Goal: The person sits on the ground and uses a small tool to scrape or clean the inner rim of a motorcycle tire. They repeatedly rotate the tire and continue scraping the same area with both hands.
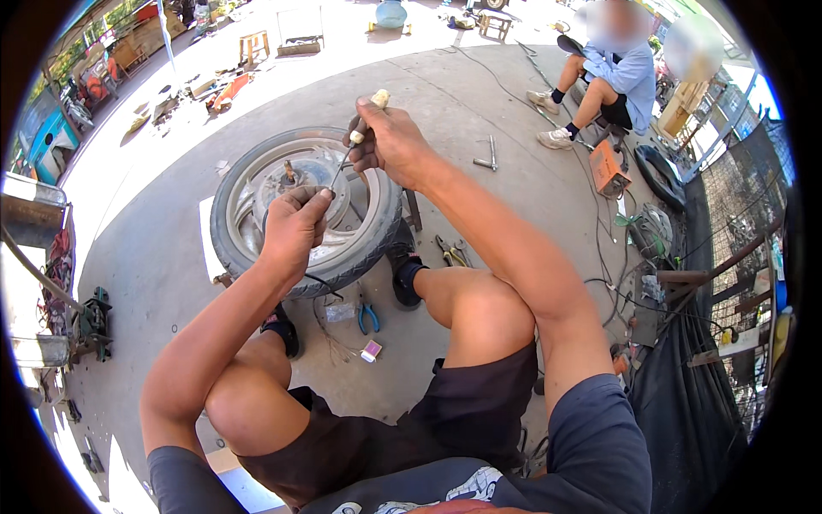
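By wheel [342, 208], R hand [390, 144] grips tool [357, 137]; flr box [371, 350], contents unclear.

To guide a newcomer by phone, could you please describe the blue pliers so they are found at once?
Find the large wheel, then look at the floor just below its tyre in the picture. The blue pliers lie there, right of a clear plastic packet; their colour sets them apart from the yellow-handled pair.

Wheel [390, 218] blocks ahead of 2 knees [497, 315]; floor [141, 248] leftward seems passable.
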`<state>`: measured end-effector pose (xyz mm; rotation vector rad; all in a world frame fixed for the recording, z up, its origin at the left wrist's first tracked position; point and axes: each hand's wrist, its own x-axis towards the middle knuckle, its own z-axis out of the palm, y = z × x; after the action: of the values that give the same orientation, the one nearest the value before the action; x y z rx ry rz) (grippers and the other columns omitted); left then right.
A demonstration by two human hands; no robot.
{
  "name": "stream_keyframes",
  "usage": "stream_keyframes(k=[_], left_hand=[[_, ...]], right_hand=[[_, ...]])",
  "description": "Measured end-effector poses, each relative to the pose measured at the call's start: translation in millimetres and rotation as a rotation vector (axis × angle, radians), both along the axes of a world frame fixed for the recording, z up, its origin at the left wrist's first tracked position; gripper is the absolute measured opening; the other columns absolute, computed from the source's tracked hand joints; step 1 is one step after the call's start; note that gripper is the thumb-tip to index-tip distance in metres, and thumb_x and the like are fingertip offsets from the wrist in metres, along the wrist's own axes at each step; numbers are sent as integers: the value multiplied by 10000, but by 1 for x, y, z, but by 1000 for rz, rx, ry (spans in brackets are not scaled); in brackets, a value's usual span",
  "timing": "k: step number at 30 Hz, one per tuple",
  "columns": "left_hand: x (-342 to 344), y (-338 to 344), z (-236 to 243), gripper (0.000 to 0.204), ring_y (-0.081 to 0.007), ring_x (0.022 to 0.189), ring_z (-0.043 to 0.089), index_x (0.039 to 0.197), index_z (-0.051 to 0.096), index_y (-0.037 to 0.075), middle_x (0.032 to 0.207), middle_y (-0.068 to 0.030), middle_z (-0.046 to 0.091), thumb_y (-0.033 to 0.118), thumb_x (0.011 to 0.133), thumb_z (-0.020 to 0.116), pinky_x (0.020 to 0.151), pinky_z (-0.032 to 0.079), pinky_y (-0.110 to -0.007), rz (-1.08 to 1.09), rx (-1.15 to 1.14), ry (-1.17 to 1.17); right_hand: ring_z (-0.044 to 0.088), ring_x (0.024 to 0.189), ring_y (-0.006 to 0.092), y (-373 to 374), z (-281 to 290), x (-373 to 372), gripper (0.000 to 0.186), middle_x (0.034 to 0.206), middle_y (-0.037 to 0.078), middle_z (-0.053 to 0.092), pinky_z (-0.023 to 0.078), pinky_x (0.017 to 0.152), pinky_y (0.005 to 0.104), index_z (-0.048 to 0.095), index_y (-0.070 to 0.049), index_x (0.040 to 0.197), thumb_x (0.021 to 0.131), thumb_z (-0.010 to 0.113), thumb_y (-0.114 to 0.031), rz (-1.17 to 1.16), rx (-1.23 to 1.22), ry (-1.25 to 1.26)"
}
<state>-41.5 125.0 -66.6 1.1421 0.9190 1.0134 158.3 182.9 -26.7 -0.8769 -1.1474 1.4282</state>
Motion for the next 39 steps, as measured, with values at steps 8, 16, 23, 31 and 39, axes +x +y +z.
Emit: stream_keyframes(k=[8,16,23,31,39], left_hand=[[7,-2,1,154,-42,487,328,972,603,31,615,61,425,181,985,635,449,236,-232,49,21,67],[10,-1,2,156,-41,483,318,964,597,31,608,66,410,181,988,632,448,233,-229,67,33,83],[10,-4,3,162,-45,484,331,973,611,13,605,66,418,174,983,634,451,247,-232,78,25,91],[11,-1,1,160,-44,494,316,908,590,54,613,67,405,181,1001,618,451,240,-236,29,22,51],[13,0,-3,158,-44,496,315,917,582,58,612,68,404,186,1004,613,457,243,-234,85,65,84]], right_hand=[[649,626,170,4,-7,4,456,815,101,628,579,533,311,564,-27,900,1034,509,-459,10,15,8],[656,627,169,3,-8,7,443,816,96,627,590,543,312,564,-34,912,1029,523,-460,-12,4,-5],[663,657,156,0,-8,6,438,824,80,628,594,556,291,568,-36,925,1014,558,-465,-24,15,-20],[647,675,129,-7,3,8,442,837,70,630,591,592,266,579,-47,924,994,592,-483,-40,51,-100],[643,676,124,-5,1,5,438,844,66,641,581,609,259,586,-59,918,985,603,-492,-20,31,-79]])
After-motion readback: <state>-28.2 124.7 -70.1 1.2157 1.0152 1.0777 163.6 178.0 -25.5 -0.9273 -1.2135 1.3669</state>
